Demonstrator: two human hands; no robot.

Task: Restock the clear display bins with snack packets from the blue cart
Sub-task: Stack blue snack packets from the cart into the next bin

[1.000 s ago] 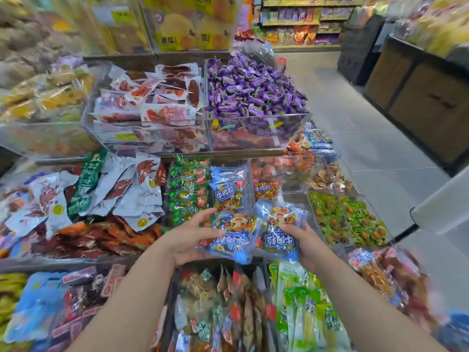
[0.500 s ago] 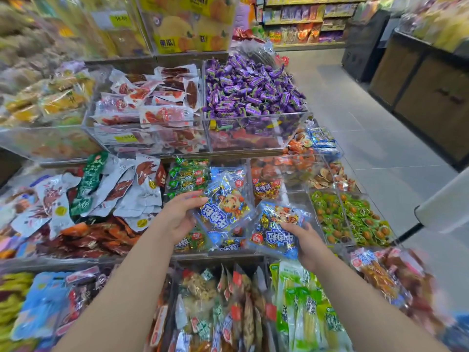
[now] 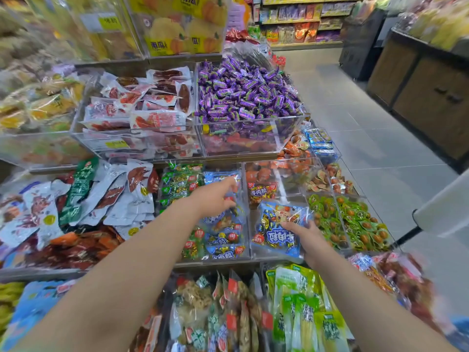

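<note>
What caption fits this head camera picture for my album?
Left hand reaches into a clear bin; right hand holds a blue snack packet.

1. The left hand [image 3: 215, 199] reaches into a clear bin [image 3: 245, 219] on the middle tier, over the blue packets [image 3: 223, 241] stacked there. Whether it grips one cannot be told.
2. The right hand [image 3: 308, 237] pinches a blue packet [image 3: 275, 228], thumb on top, above the neighbouring bin [image 3: 279, 195] to the right.
3. Purple sweets [image 3: 246, 90] fill a bin on the tier above.
4. Green packets [image 3: 350, 222] fill the bins just right of the right hand.
5. The edges of the view are blurred.
</note>
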